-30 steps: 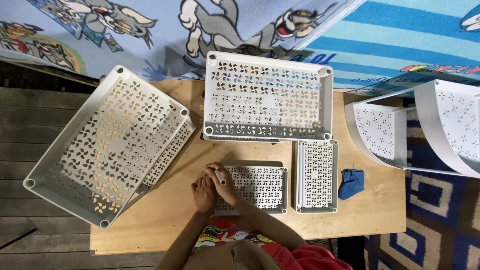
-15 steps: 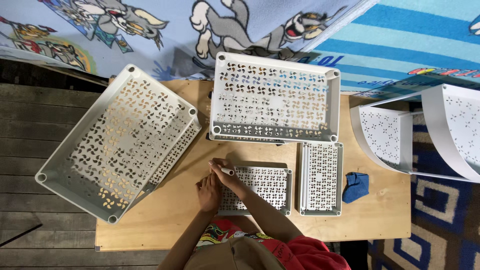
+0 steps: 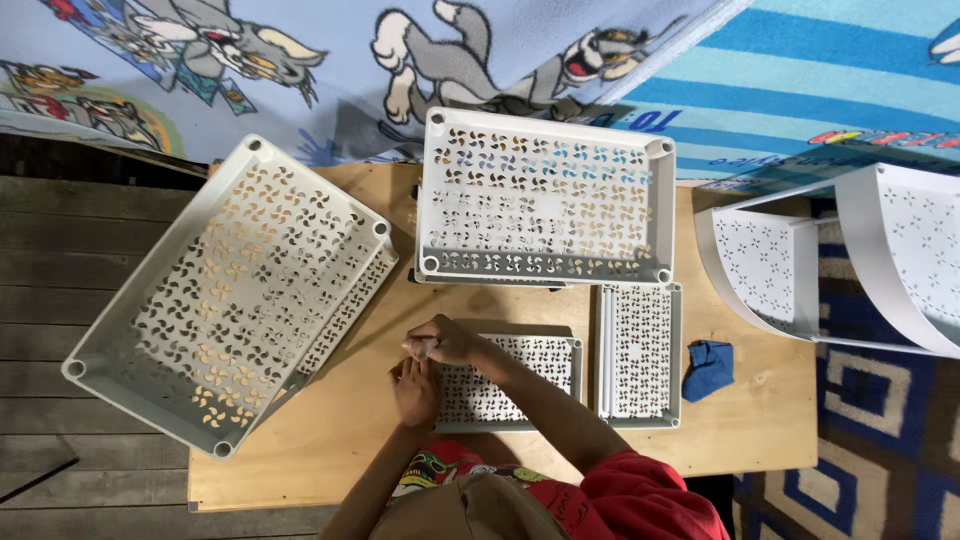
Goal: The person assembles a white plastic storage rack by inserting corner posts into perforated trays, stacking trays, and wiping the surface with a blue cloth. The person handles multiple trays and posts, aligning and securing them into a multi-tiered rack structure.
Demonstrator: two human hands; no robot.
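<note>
Pinching something tiny at the left edge of a small white tray (image 3: 510, 385), the right hand (image 3: 445, 342) is seen with its fingers pressed together; what is pinched is too small to be told. The left hand (image 3: 413, 390) is held just below it, palm up and fingers loosely spread, touching the same edge. The small tray is laid flat on the wooden table (image 3: 340, 440), close to the body, so that its corner can be reached by both hands at once. Nothing can be seen inside the left hand.

Just to the right of the hands, a narrow white tray (image 3: 640, 355) is set on the table, long side up and down, touching the small one. It seems to be kept near as the next piece. A blue cloth (image 3: 708, 368) is left a little past it, near the table's right side.

To the left of the hands, a big white tray (image 3: 230, 300) is placed slanted, hanging over the table edge, out of the way of the work. Above the hands, another big white tray (image 3: 545, 200) is set straight. All four trays are punched with little pinwheel holes.

Far to the right, a curved white shelf (image 3: 850, 255) is stood on a blue patterned rug (image 3: 880, 400). Farthest of all, a blue cartoon blanket (image 3: 300, 60) with grey cats is spread out. No labels are seen on the trays.
</note>
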